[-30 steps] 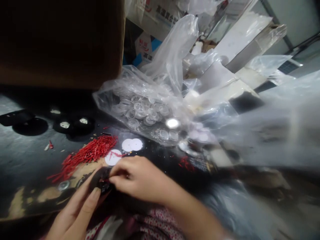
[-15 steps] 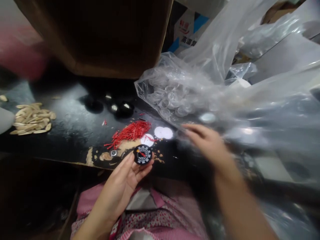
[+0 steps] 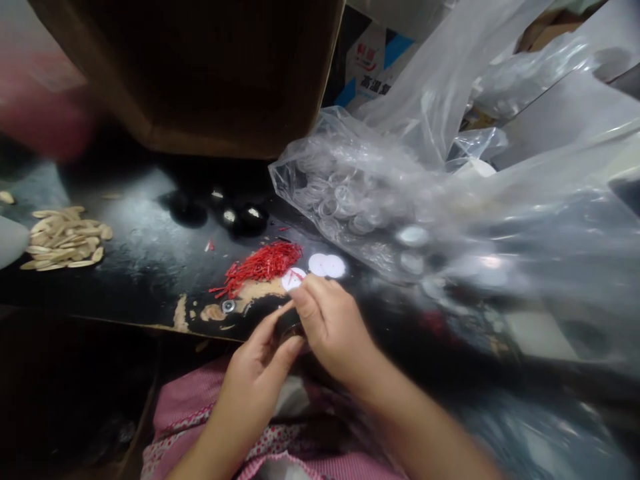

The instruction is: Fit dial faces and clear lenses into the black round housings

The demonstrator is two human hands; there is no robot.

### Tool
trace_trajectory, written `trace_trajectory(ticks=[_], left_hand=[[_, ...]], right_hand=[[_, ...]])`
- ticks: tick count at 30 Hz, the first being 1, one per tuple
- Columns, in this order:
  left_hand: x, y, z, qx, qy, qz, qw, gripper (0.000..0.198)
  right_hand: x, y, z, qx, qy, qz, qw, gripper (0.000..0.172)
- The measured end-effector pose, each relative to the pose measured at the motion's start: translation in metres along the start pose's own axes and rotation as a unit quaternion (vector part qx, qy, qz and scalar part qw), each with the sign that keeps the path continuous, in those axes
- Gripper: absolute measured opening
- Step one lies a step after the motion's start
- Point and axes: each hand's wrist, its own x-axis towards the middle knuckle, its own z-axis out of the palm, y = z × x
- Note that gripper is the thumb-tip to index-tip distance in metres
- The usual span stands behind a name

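My left hand is closed round a small round dial gauge, now tilted and mostly hidden by the fingers. Right beside it, my right hand has its fingers pinched together over the gauge; what they hold, if anything, is hidden. Just beyond the hands lies a heap of red pointers. White discs rest to the right of the heap, and one more disc has red pointers on it.
A clear plastic bag of transparent round covers spreads at right. Behind stands a large cardboard box. Glossy black round parts sit mid-table; pale seeds lie at left. A small metal piece is near the table's front edge.
My right hand has moved from the bag's edge leftward to the gauge, its fingers now pinched. The left hand has tilted the gauge, so its dial face no longer shows.
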Motion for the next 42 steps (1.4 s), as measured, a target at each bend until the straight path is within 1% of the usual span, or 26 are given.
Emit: trace_trajectory(ticks=[4, 8, 10, 12, 14, 15, 16, 17, 19, 20, 21, 23, 24, 27, 29, 30, 32, 33, 35, 36, 37, 38, 39, 40, 41, 42], left_hand=[[-0.003, 0.001, -0.001, 0.011, -0.01, 0.017, 1.0, 0.04], [-0.001, 0.002, -0.004, 0.007, 0.044, 0.009, 0.999, 0.04], [-0.004, 0.0, -0.015, -0.007, 0.064, -0.005, 0.998, 0.041], [-0.013, -0.005, -0.039, 0.002, 0.054, -0.031, 0.998, 0.042], [-0.031, -0.013, -0.076, 0.063, 0.042, -0.066, 0.995, 0.043], [-0.041, -0.015, -0.096, 0.109, 0.06, -0.079, 0.989, 0.043], [-0.049, -0.016, -0.115, 0.158, 0.094, -0.082, 0.98, 0.044], [-0.056, -0.015, -0.131, 0.203, 0.163, -0.059, 0.964, 0.042], [-0.054, -0.004, -0.15, 0.26, 0.246, -0.01, 0.933, 0.038], [-0.044, 0.004, -0.153, 0.277, 0.264, 0.013, 0.924, 0.037], [-0.028, 0.015, -0.152, 0.289, 0.262, 0.031, 0.92, 0.037], [0.02, 0.037, -0.146, 0.326, 0.255, 0.104, 0.905, 0.044], [0.048, 0.047, -0.144, 0.332, 0.255, 0.123, 0.9, 0.048], [0.127, 0.071, -0.143, 0.358, 0.244, 0.146, 0.889, 0.059], [0.158, 0.078, -0.144, 0.381, 0.241, 0.161, 0.878, 0.059], [0.164, 0.08, -0.144, 0.391, 0.238, 0.17, 0.873, 0.058], [0.154, 0.077, -0.138, 0.402, 0.227, 0.19, 0.867, 0.057], [0.141, 0.073, -0.132, 0.403, 0.218, 0.201, 0.866, 0.059], [0.102, 0.06, -0.116, 0.399, 0.171, 0.229, 0.871, 0.063], [0.079, 0.052, -0.106, 0.394, 0.132, 0.245, 0.876, 0.063], [0.057, 0.043, -0.095, 0.389, 0.054, 0.261, 0.882, 0.06], [0.037, 0.035, -0.085, 0.369, -0.011, 0.253, 0.894, 0.058], [0.019, 0.027, -0.075, 0.328, -0.036, 0.235, 0.914, 0.057], [0.005, 0.019, -0.065, 0.266, -0.027, 0.195, 0.943, 0.057], [-0.005, 0.013, -0.057, 0.184, -0.006, 0.136, 0.973, 0.057], [-0.011, 0.009, -0.049, 0.092, 0.018, 0.07, 0.993, 0.057]], right_hand=[[0.005, -0.004, 0.012, -0.046, 0.041, -0.05, 0.997, 0.043], [0.012, -0.007, 0.03, -0.013, 0.037, -0.064, 0.997, 0.045], [0.016, -0.01, 0.036, 0.027, 0.007, -0.062, 0.998, 0.044], [0.017, -0.01, 0.037, 0.076, -0.054, -0.059, 0.994, 0.041], [0.017, -0.006, 0.032, 0.123, -0.116, -0.045, 0.985, 0.037], [0.016, -0.003, 0.029, 0.14, -0.13, -0.029, 0.981, 0.035], [0.015, 0.0, 0.026, 0.15, -0.131, -0.006, 0.98, 0.034], [0.014, 0.002, 0.023, 0.155, -0.126, 0.016, 0.98, 0.032], [0.013, 0.001, 0.021, 0.15, -0.128, 0.029, 0.98, 0.028], [0.012, -0.001, 0.022, 0.143, -0.144, 0.015, 0.979, 0.024], [0.012, -0.005, 0.023, 0.135, -0.169, -0.007, 0.976, 0.02], [0.01, -0.014, 0.026, 0.118, -0.214, -0.043, 0.969, 0.016], [0.009, -0.017, 0.026, 0.111, -0.225, -0.045, 0.967, 0.016], [0.002, -0.017, 0.022, 0.106, -0.215, -0.007, 0.971, 0.019], [-0.002, -0.012, 0.018, 0.11, -0.209, 0.02, 0.972, 0.021], [-0.003, -0.008, 0.016, 0.113, -0.21, 0.029, 0.971, 0.021], [-0.004, -0.002, 0.013, 0.134, -0.209, 0.052, 0.967, 0.02], [-0.003, 0.001, 0.013, 0.155, -0.199, 0.068, 0.965, 0.02], [0.002, 0.004, 0.013, 0.215, -0.167, 0.108, 0.956, 0.02], [0.004, 0.005, 0.013, 0.25, -0.153, 0.122, 0.948, 0.022], [0.007, 0.005, 0.014, 0.287, -0.143, 0.125, 0.939, 0.025], [0.009, 0.005, 0.015, 0.321, -0.142, 0.12, 0.929, 0.025], [0.01, 0.005, 0.017, 0.351, -0.144, 0.106, 0.919, 0.023], [0.01, 0.004, 0.019, 0.372, -0.147, 0.095, 0.912, 0.022], [0.009, 0.004, 0.021, 0.384, -0.149, 0.093, 0.907, 0.023], [0.008, 0.003, 0.023, 0.384, -0.15, 0.101, 0.906, 0.024]])
